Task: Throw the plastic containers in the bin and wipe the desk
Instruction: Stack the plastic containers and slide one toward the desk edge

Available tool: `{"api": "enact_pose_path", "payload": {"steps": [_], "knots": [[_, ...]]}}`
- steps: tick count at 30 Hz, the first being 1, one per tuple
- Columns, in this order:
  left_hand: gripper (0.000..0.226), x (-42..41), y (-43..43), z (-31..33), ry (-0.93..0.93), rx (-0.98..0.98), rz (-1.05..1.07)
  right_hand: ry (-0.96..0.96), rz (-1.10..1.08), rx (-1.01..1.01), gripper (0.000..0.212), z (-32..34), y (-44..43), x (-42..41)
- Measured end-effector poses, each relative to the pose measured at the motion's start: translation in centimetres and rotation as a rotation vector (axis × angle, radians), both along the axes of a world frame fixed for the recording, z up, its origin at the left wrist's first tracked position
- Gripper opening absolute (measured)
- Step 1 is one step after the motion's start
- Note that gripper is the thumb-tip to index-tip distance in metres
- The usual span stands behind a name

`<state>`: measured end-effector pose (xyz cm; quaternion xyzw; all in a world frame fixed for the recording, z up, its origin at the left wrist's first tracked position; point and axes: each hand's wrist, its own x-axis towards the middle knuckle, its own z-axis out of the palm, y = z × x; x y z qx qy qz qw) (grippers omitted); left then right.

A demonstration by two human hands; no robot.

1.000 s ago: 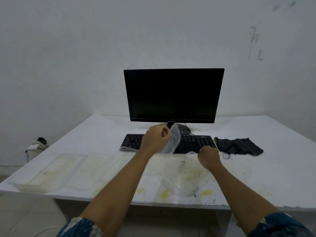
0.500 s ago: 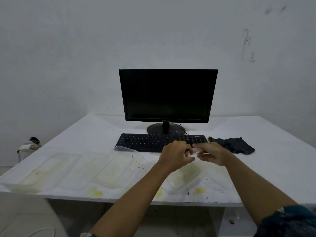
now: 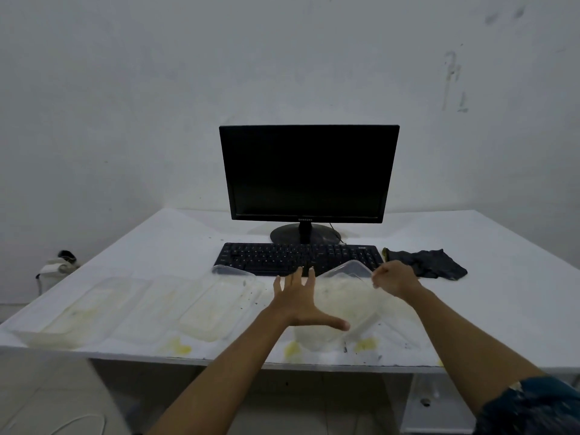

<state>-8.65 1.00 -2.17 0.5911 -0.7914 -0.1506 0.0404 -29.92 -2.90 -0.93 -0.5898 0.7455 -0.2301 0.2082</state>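
Behind the tilted container point(image 3: 345, 293) sit a keyboard point(image 3: 282, 255) and, seemingly, a cloth point(image 3: 430, 263).

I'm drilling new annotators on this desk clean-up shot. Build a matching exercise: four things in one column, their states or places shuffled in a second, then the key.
Column 1
1. left hand
2. right hand
3. dark cloth
4. monitor

Column 2
A. screen dark, standing behind the keyboard
B. fingers spread, holding nothing
C. lying crumpled on the desk, right of the keyboard
D. gripping the rim of a tilted clear container

Pairs: 1-B, 2-D, 3-C, 4-A
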Motion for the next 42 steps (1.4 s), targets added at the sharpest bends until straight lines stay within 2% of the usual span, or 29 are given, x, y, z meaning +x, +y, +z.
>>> {"api": "enact_pose_path", "payload": {"steps": [4,12,19,24,28,34,39,42], "knots": [[0.133,-0.6,0.4,-0.3,-0.023,0.010,-0.025,0.028,-0.019,-0.087,0.021,-0.4,0.4,0.3],[0.136,-1.1,0.6,-0.8,-0.058,0.019,-0.049,0.127,0.045,-0.051,0.027,-0.8,0.3,1.1],[0.131,0.5,-0.5,-0.6,-0.089,0.043,0.002,0.186,0.054,0.039,0.046,-1.2,0.3,0.6],[0.130,1.3,-1.2,-0.6,-0.095,0.037,0.027,0.114,0.081,0.043,0.049,-1.6,0.3,-0.1],[0.131,1.8,-1.6,-0.3,-0.090,0.069,0.037,0.110,0.096,0.049,0.048,-1.6,0.4,-0.8],[0.133,2.0,-2.5,-0.2,-0.068,0.107,0.015,0.238,0.062,0.082,0.041,-1.8,0.3,-0.7],[0.135,1.5,-2.9,-0.2,-0.050,0.122,-0.038,0.138,0.156,0.022,0.029,-2.1,0.0,0.8],[0.133,1.2,-3.0,-0.2,-0.040,0.108,-0.071,0.109,0.181,0.041,0.035,-2.2,-0.2,1.6]]}}
